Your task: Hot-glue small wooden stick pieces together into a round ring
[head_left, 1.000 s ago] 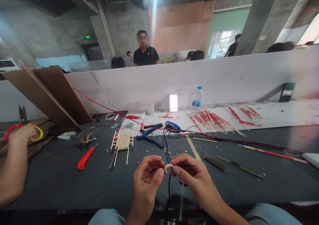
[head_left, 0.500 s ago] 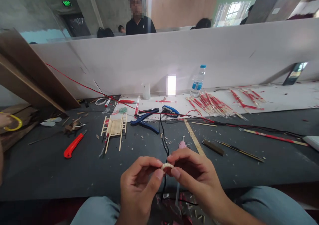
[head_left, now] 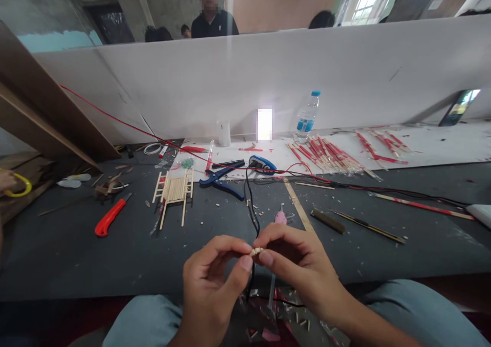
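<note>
A small pale curved piece (head_left: 257,252) is pinched between the fingertips of both hands, over the near part of the dark table. My left hand (head_left: 218,275) grips its left end with thumb and forefinger. On its right end, the thumb and forefinger of my right hand (head_left: 299,265) are closed. Just behind my right hand lies a pink glue gun (head_left: 281,217), partly hidden by the hand. A little chair-like frame of thin wooden sticks (head_left: 176,189) stands farther back on the left.
Blue pliers (head_left: 226,187), a red knife (head_left: 111,218), a brown bar (head_left: 327,221) and a pen-like tool (head_left: 368,226) lie around. Behind are a bottle (head_left: 306,124), red-wrapped sticks (head_left: 326,152) and cables. Another person's hand (head_left: 6,181) is at far left.
The curved piece has turned in my fingertips and shows less of its arch. Both hands are still pinching it. The view has tipped down slightly toward the table.
</note>
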A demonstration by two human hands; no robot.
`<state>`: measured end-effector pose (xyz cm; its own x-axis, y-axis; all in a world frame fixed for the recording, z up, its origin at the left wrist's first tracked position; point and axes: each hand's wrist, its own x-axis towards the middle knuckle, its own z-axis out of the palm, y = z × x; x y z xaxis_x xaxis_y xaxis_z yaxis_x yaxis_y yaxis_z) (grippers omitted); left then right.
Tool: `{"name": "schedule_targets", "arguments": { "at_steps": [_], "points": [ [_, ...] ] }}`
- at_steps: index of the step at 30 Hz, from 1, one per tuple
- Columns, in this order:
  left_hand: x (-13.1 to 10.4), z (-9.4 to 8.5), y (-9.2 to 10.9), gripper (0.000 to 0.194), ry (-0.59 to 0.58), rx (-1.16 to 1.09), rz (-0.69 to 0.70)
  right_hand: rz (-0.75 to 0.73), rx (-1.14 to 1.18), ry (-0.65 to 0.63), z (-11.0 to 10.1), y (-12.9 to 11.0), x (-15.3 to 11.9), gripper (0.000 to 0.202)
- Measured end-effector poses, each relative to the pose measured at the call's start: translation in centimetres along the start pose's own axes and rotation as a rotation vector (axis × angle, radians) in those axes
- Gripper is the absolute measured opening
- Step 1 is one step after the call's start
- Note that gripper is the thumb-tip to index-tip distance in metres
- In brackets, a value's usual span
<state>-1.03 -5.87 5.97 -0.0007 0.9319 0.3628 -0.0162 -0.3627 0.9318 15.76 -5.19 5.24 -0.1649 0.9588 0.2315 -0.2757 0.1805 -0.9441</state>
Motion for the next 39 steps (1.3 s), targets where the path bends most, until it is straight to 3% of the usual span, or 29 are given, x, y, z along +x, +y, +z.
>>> {"name": "schedule_targets", "arguments": {
  "at_steps": [5, 9, 14, 19, 23, 29, 39],
  "points": [
    [0.2, 0.2, -0.6, 0.007, 0.047, 0.069, -0.017, 0.014, -0.058, 0.047, 0.1, 0.4, 0.2, 0.002],
    [0.7, -0.2, -1.4, 0.009, 0.078, 0.166, -0.038, 0.062, -0.058, 0.117, -0.3, 0.7, 0.5, 0.012],
    [2.9, -1.8, -3.7, 0.004, -0.021, 0.421, -0.101, 0.054, -0.084, 0.155, -1.2, 1.2, 1.1, 0.016],
    [4.0, -2.8, -5.6, 0.011, -0.036, 0.549, -0.131, 0.092, -0.102, 0.120, -2.0, 1.8, 1.5, 0.024],
    [3.6, -1.9, -4.9, 0.015, -0.045, 0.430, -0.155, 0.088, -0.112, 0.059, -2.0, 1.8, 1.6, 0.027],
    [2.2, -0.1, -3.1, 0.036, -0.178, 0.019, -0.346, 0.062, -0.138, -0.048, -1.2, 2.3, 1.5, 0.028],
    [1.9, -0.4, -2.3, 0.040, -0.163, -0.341, -0.637, -0.056, -0.234, -0.041, -1.3, 2.6, 1.9, 0.016]
  ]
}}
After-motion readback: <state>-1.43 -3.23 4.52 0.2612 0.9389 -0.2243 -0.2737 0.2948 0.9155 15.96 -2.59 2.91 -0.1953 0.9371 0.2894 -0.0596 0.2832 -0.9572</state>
